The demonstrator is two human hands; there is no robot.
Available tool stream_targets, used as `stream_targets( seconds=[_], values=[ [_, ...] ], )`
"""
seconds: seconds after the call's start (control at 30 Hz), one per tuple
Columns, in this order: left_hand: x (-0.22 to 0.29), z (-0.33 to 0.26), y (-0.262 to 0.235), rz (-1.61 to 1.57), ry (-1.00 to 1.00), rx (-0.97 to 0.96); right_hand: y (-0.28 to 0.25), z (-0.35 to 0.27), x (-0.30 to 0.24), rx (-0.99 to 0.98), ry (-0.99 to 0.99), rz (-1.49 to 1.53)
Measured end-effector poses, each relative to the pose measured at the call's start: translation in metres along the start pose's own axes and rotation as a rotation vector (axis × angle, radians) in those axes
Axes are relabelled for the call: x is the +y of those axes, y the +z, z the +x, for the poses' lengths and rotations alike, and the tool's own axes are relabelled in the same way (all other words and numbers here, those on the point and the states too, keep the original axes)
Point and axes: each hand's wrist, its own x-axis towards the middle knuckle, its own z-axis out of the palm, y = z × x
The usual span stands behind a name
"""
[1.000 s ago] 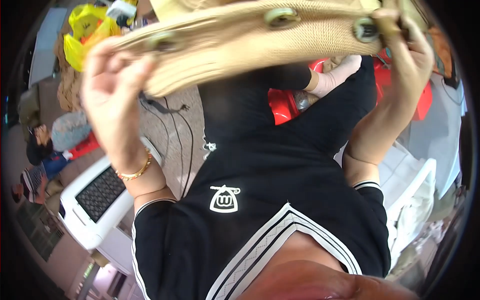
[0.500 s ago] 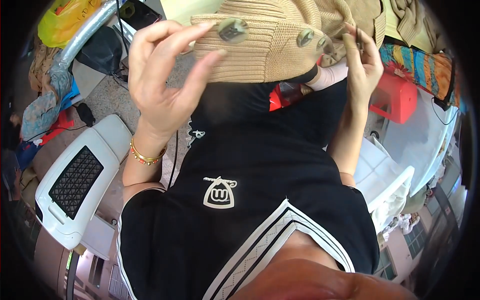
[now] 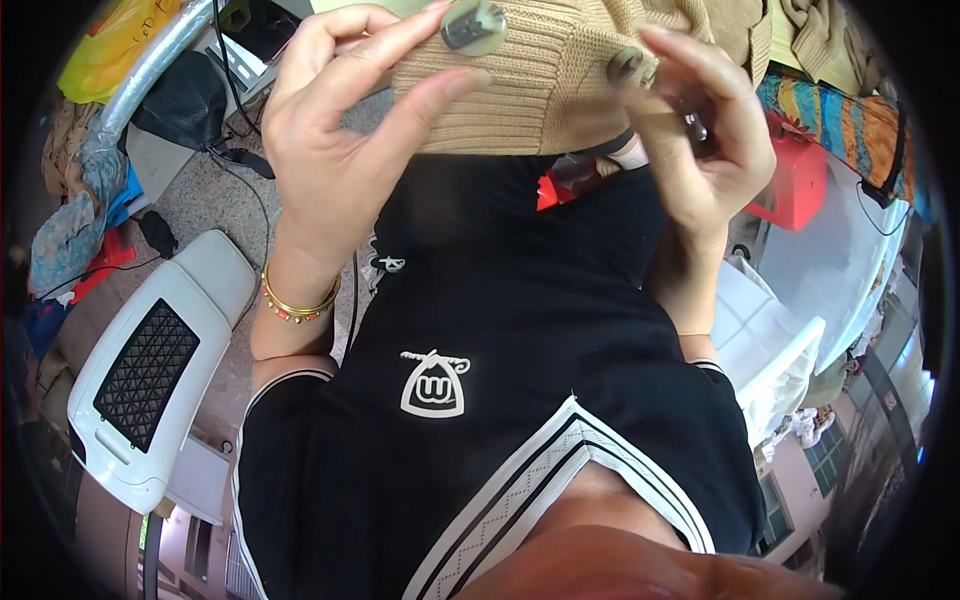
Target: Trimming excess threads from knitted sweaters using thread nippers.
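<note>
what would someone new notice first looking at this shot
Most striking is the tan ribbed knit garment held up at the top centre, with large round buttons along its edge. The left hand grips it from the left, a gold bracelet on its wrist, while the right hand pinches the edge near another button on the right. Lower left, a white appliance with a black grille stands on the floor.

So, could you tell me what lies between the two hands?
In the head view, the beige knit garment spans the stretch between the left hand and the right hand, with two buttons on it.
</note>
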Motion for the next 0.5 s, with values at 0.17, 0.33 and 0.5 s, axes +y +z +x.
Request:
stream_targets(
  seconds=[0.17, 0.33, 0.5],
  values=[
    [0.006, -0.001, 0.002, -0.031, -0.072, 0.008, 0.012, 0.028, -0.004, -0.228, -0.340, -0.151],
    [0.005, 0.000, 0.005, -0.136, -0.034, 0.076, 0.018, 0.022, -0.022, -0.227, -0.100, -0.281],
    [0.004, -0.002, 0.011, -0.096, -0.005, 0.117, 0.014, 0.010, -0.021, -0.196, -0.116, -0.229]
  ],
)
